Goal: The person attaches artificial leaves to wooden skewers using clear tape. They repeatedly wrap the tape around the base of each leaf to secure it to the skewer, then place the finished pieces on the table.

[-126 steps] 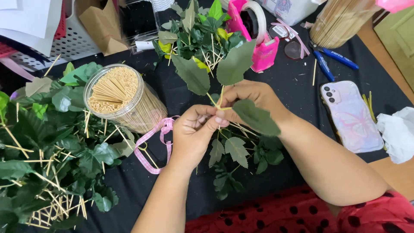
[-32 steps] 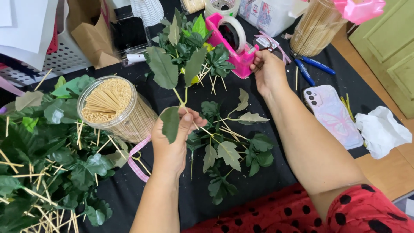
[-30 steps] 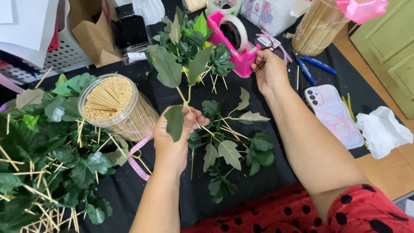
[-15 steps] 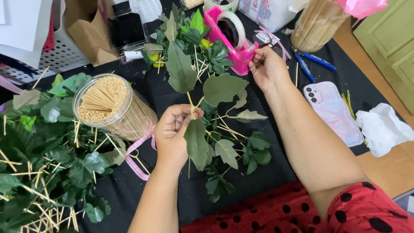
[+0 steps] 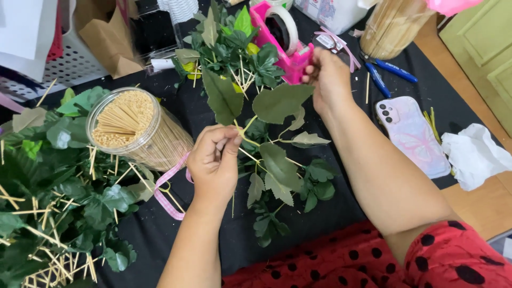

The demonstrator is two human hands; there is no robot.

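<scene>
- Near the middle of the black cloth (image 5: 202, 128), my left hand (image 5: 214, 162) pinches a leafy sprig (image 5: 250, 114) at its stem, fingers closed tight around it.
- My right hand (image 5: 330, 80) reaches to the cloth's far edge, fingertips closed at the pink tape dispenser (image 5: 280, 40); what they pinch is too small to tell.
- Just left of my left hand lies a clear jar of wooden sticks (image 5: 136, 130), tipped on its side.
- Loose leaves (image 5: 288, 184) lie between my arms.
- Toward the right edge rests a phone (image 5: 410, 136).

At your far left stands a brown paper bag (image 5: 109, 40). A clear round jar (image 5: 141, 136) of wooden sticks lies tilted just beside your left hand (image 5: 213, 162).
</scene>
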